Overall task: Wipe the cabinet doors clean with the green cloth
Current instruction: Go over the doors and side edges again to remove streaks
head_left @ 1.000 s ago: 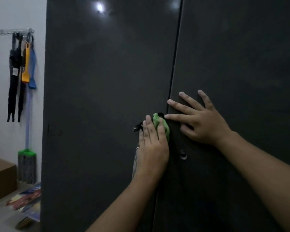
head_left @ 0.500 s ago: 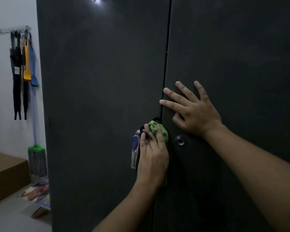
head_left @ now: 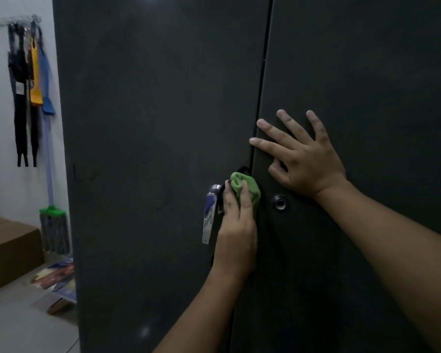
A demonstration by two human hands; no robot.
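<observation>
One wadded green cloth (head_left: pixel 254 191) against dark cabinet doors (head_left: pixel 163 123).

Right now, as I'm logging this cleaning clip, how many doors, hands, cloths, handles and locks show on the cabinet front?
Doors: 2, the left door and the right door
Hands: 2, the left hand and the right hand
Cloths: 1, the green cloth
Handles: 1, the metal handle
Locks: 1, the round lock
Total: 7
</observation>
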